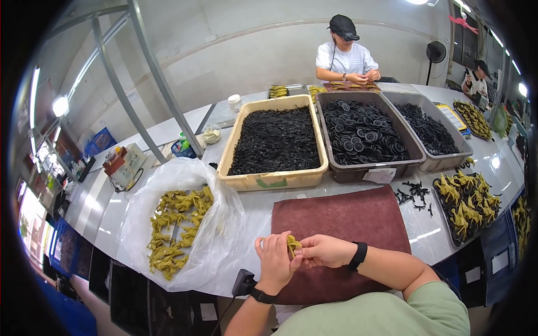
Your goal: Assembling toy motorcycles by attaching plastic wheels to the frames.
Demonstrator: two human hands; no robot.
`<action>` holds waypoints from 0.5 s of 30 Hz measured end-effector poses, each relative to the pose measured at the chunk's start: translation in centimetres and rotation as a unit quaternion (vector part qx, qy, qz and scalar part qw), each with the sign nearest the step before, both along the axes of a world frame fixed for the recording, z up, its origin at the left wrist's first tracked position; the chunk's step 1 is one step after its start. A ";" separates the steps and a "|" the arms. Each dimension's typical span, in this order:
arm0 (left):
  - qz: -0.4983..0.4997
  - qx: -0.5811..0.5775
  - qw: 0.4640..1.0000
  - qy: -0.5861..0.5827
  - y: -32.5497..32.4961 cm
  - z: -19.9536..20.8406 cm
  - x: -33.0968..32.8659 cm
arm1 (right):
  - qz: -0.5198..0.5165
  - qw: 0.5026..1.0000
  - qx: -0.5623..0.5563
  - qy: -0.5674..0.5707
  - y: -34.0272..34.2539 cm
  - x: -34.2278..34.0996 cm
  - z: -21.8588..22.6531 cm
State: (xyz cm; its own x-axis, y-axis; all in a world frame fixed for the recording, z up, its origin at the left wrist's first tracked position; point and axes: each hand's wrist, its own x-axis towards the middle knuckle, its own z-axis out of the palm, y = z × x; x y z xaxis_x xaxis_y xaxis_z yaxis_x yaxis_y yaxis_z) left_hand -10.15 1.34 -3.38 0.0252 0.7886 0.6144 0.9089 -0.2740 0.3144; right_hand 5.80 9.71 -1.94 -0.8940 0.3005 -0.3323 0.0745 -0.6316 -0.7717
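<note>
Above the near part of a brown cloth mat (342,218), both my hands meet around a small olive-yellow moulded piece (292,245). My left hand (274,259) wraps its fingers about the piece from the left. From the right, my right hand (322,250) pinches at its edge with thumb and forefinger. The fingers hide most of the piece, so its full shape is unclear. Left of the mat, an open clear plastic bag (221,224) contains many similar olive-yellow pieces (182,224).
Beyond the mat stand a beige tub (274,182) of small black parts, a grey-brown tub (336,172) of black rings and a grey tub (448,162) of black pieces. A tray of olive-and-black pieces (468,204) lies right. A co-worker (347,59) sits opposite. Metal posts (162,78) rise left.
</note>
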 end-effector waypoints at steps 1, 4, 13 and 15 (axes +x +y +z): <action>-0.015 -0.011 0.999 -0.035 0.0 0.1 -0.2 | 0.003 1.000 -0.006 0.007 0.2 -0.3 0.0; -0.007 0.011 0.997 -0.074 0.4 -0.2 -0.7 | 0.008 1.000 0.009 0.015 0.6 -1.4 -0.2; 0.104 0.162 0.905 -0.380 3.4 -0.8 -7.9 | -0.072 0.994 -0.007 -0.078 2.1 -2.0 0.1; 0.183 0.182 0.920 -0.295 3.5 0.7 -10.1 | -0.087 0.993 -0.012 -0.075 3.8 -1.5 -1.5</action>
State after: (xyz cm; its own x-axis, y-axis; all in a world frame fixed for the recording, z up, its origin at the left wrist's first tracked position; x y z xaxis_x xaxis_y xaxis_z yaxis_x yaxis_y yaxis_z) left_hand -20.26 4.83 -2.70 -0.6236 0.4175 0.6609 0.6619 -0.1679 0.7306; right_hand 4.32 13.56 -3.43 -0.7689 0.4361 -0.4676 0.0761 -0.6637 -0.7441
